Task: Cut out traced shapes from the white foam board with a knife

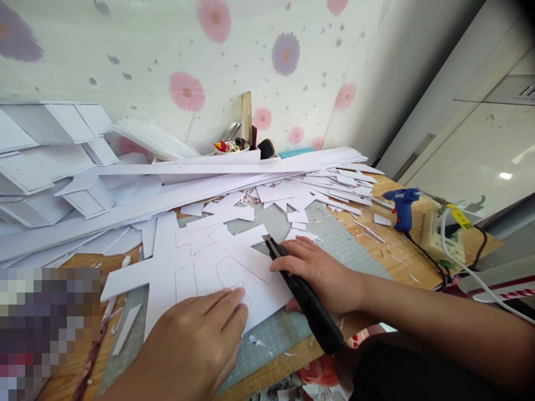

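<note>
- Handling, my estimate: the flat white board sheet with thin grey outlines should be light and fairly stiff, probably foam-cored. I judge its narrow necks and corners easy to bend or crush, and its smooth face apt to slide unless weighted.
- Where to take hold: I would press on the broad middle with spread fingertips, off the blade's line, and lift by a wide edge, not by the thin arm at left.
- Second item: the long black-handled cutter looks rigid and easily held; I would grip the handle only, well behind the blade.
- Appearance: matte white, irregular, with stepped and notched edges. I read several drawn outlines, one a many-sided loop, another a narrow upright strip.
- Position: the sheet lies flat on the grey-green gridded cutting mat, overhanging its left part, in front of a heap of white offcuts.
- Left hand: palm down on the sheet's near part, fingers together, grasping nothing.
- Right hand: wrapped round the cutter; blade at the sheet's upper right edge. I cannot tell whether it bites.
</note>
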Demonstrator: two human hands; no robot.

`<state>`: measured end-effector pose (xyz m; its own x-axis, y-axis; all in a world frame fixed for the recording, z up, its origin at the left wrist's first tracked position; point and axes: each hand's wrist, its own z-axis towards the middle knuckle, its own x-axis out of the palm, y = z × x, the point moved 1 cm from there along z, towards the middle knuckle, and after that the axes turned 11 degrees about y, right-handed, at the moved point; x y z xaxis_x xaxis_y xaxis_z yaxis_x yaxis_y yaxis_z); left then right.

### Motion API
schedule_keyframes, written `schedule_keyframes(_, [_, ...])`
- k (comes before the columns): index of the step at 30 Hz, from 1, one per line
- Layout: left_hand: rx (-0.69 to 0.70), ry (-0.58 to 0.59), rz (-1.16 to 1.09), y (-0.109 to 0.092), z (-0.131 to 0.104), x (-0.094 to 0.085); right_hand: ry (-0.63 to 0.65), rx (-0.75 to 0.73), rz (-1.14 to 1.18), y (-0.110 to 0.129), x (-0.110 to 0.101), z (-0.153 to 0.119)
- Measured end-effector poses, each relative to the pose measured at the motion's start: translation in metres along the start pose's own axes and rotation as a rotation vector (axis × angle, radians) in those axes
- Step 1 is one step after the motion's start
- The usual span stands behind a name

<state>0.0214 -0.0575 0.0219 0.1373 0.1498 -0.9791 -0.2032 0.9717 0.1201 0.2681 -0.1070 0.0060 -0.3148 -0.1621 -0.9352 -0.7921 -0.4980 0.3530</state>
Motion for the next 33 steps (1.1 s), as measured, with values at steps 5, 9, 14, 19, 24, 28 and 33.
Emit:
schedule_keyframes(5, [-0.025,0.0,-0.042,0.0,0.0,0.001,0.07,-0.022,0.021,-0.014,-0.008,-0.005])
schedule_keyframes(9, [-0.006,-0.085,-0.069,0.004,0.0,-0.003,0.12,-0.028,0.023,-0.022,-0.02,-0.017])
schedule_keyframes(14, [-0.06,-0.219,-0.043,0.011,-0.001,-0.009,-0.219,-0.004,0.069,-0.025,-0.023,-0.031])
schedule_keyframes(19, [-0.15,-0.28,-0.024,0.013,-0.007,-0.013,-0.731,-0.065,-0.034,-0.022,-0.023,-0.05])
schedule_keyframes(24, [-0.246,-0.302,-0.005,0.016,-0.016,-0.018,-0.399,-0.131,-0.046,-0.024,-0.004,-0.051])
schedule_keyframes(28, [-0.264,-0.297,0.007,0.018,-0.018,-0.02,-0.165,-0.057,0.061,-0.018,0.007,-0.038])
schedule_keyframes(33, [-0.231,-0.321,-0.004,0.016,-0.014,-0.019,-0.083,-0.04,0.086,-0.005,0.006,-0.023])
